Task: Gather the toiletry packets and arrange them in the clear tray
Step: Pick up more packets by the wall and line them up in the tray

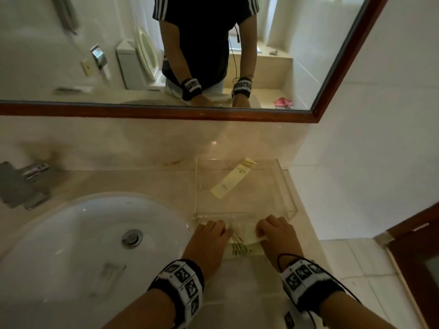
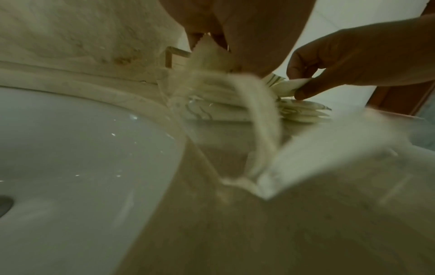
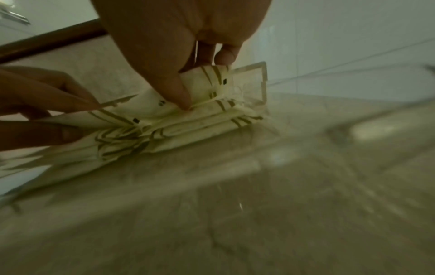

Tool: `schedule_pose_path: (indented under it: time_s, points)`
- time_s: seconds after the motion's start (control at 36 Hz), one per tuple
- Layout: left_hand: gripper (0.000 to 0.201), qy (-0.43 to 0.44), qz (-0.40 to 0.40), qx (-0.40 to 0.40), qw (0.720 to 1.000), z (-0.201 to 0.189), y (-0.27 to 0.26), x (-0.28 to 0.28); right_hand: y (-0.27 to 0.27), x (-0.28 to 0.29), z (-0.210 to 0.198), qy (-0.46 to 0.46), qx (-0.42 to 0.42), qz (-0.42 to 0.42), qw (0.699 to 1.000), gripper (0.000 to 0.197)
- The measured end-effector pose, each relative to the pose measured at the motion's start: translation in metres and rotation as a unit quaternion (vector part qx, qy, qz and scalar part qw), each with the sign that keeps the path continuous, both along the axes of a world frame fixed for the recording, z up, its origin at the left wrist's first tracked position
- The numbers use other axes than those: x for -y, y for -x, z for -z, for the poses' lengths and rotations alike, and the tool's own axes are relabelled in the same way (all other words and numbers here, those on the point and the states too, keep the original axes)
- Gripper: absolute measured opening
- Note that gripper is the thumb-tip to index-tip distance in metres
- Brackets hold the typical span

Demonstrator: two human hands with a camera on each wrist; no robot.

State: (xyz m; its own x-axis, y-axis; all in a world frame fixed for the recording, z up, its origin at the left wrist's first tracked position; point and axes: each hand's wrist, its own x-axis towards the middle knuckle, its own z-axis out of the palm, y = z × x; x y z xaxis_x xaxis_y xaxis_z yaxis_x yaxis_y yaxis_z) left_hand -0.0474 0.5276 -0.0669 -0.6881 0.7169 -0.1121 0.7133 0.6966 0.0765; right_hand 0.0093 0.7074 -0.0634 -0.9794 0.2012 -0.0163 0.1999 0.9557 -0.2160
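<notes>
Left hand [image 1: 209,236]: lower centre of the head view, fingers curled, pinching the left end of the packet pile; the right wrist view shows thumb and fingertips closing on a packet edge at the frame's left.
Right hand [image 1: 275,231]: just right of the left hand, thumb and fingers pinching the top packet at the pile's right end.
Packets [image 3: 179,126]: a loose stack of flat cream sachets with olive-gold stripes and small dark square marks, lying on the table between the two hands, their ends fanned and overlapping; how many there are cannot be told.
Table [image 1: 249,293]: beige marble, glossy, carrying the pile near the frame's lower centre.
Sink [image 1: 71,233]: white oval basin with a metal drain, lower left of the head view, just beside the left hand.
Clear tray [image 1: 292,200]: transparent, low-walled, standing on the table just beyond the hands, its near wall close to the pile.
Tray contents: one long cream packet [image 1: 234,178] with gold stripes at its far end, lying diagonally on the tray floor.
Mirror [image 1: 332,74]: brown-framed, across the top of the head view, reflecting the person's arms.
</notes>
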Motion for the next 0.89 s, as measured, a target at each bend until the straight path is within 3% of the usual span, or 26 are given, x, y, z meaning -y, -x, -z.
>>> schedule_pose_path:
  time_s: [0.06,0.11,0.19,0.36,0.47,0.56,0.69,0.89]
  points:
    - [0.051,0.038,0.0,0.041,0.998,-0.002,-0.004,0.001,-0.002,-0.001,0.004,0.022,-0.004,0.002,1.0,0.034]
    - [0.049,0.043,0.003,0.013,0.999,-0.001,-0.005,0.004,-0.005,-0.001,0.004,0.055,0.017,0.004,0.998,0.028]
    - [0.047,0.033,-0.006,0.031,0.999,0.003,-0.004,0.005,-0.011,0.001,0.0,0.054,0.046,-0.01,0.997,0.033]
    - [0.038,0.012,0.025,-0.037,0.999,0.015,-0.003,0.001,-0.009,0.005,0.001,0.033,0.046,0.002,0.998,0.029]
    - [0.046,-0.04,0.008,-0.001,0.999,0.008,-0.005,0.002,-0.006,0.008,0.002,0.022,0.054,0.008,0.998,0.029]
    - [0.053,0.005,0.002,0.051,0.999,0.003,-0.007,0.001,-0.004,0.008,-0.001,0.02,0.079,0.013,0.997,0.03]
    - [0.056,-0.001,-0.007,0.107,0.994,-0.008,-0.007,0.004,-0.004,0.01,-0.012,0.023,0.133,0.014,0.991,0.034]
    - [0.053,-0.019,-0.02,0.104,0.994,-0.034,-0.013,0.024,-0.004,0.012,-0.04,0.022,0.12,0.037,0.992,0.035]
